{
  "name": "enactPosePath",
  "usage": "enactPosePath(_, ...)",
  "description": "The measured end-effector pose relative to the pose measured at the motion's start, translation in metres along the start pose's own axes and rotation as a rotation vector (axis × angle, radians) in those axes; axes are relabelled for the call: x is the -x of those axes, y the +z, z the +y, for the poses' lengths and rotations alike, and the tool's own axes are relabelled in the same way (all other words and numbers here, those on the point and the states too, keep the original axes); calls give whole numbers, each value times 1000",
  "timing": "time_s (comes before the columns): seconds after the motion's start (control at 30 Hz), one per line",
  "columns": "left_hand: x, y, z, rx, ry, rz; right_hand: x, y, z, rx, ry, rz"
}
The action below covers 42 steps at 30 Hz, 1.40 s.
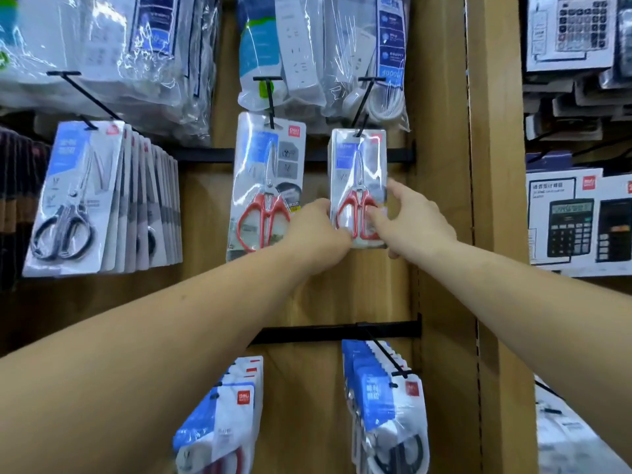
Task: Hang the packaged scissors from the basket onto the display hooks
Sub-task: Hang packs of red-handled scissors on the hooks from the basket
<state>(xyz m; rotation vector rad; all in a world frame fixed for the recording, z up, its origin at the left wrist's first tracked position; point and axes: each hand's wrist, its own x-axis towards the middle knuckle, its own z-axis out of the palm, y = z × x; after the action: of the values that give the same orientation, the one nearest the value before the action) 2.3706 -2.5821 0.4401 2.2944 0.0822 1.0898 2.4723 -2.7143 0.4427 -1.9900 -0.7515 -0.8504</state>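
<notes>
The left grip (318, 230) holds the lower left edge of a clear plastic pack of red-handled scissors (358, 165), the right grip (410, 220) its lower right edge. The pack's top seems threaded on a thin black metal hook (365, 104).

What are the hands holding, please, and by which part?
The left hand and right hand hold the red-handled scissors pack by its lower side edges.

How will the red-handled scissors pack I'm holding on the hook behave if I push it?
Probably fairly stiff: the red-handled scissors pack looks flat between the left hand and right hand. Its glossy plastic front looks slippery. Hung from one hook, it would likely swing when pushed.
</notes>
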Motion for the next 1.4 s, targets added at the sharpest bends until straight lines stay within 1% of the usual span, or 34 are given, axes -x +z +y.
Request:
enactPosePath(0.07, 13, -2, -4, 25, 1, -38, 10, 1, 2, 52, 9, 33)
enactPosePath(0.13, 30, -6, -7, 40, 17, -75, 26, 0, 2, 99, -26, 89)
enactPosePath(0.23, 62, -15, -18, 36, 35, -46, 64, -2, -7, 45, -78, 102)
enactPosePath(0.33, 109, -22, -45, 56, 28, -33, 115, 7, -15, -74, -90, 32)
enactPosePath(0.4, 149, -30, -72, 51, -18, -73, 161, 26, -24, -112, -81, -59)
enactPosePath(0.5, 204, -36, -104, 46, -99, -132, 222, 51, -25, -126, -83, -147)
enactPosePath(0.53, 227, -38, -119, 39, -142, -164, 250, 64, -26, -127, -84, -199)
enactPosePath(0.63, 304, -41, -166, -6, -237, -257, 345, 107, -29, -96, -67, -455)
enactPosePath(0.77, 406, -43, -222, -45, -399, -364, 481, 160, -35, -84, 37, -884)
enactPosePath(0.9, 501, -53, -274, -61, -543, -415, 581, 188, -34, -94, 61, -1151)
enactPosePath(0.97, 551, -58, -300, -75, -628, -458, 620, 194, -20, -51, 33, -1255)
enactPosePath(1.0, 577, -62, -313, -81, -687, -490, 638, 196, -10, -32, -16, -1270)
enactPosePath(1.03, 601, -67, -324, -78, -741, -522, 651, 197, 1, -27, -97, -1260)
enactPosePath(1.1, 641, -80, -344, -89, -823, -572, 663, 196, 17, -5, -272, -1181)
enactPosePath(1.17, 670, -95, -363, -130, -883, -602, 660, 196, 19, 71, -338, -1089)
enactPosePath(1.2, 681, -103, -372, -153, -912, -617, 655, 200, 16, 155, -359, -1092)
enactPosePath(1.23, 688, -110, -380, -169, -932, -635, 650, 206, 11, 284, -370, -1154)
enactPosePath(1.27, 694, -115, -387, -178, -946, -654, 645, 213, 5, 416, -359, -1254)
enactPosePath(1.3, 699, -117, -393, -173, -961, -671, 641, 222, 1, 502, -317, -1351)
enactPosePath(1.37, 702, -116, -401, -166, -993, -702, 641, 245, -1, 556, -197, -1580)
enactPosePath(1.4, 702, -113, -405, -170, -1002, -718, 644, 258, -1, 542, -146, -1672)
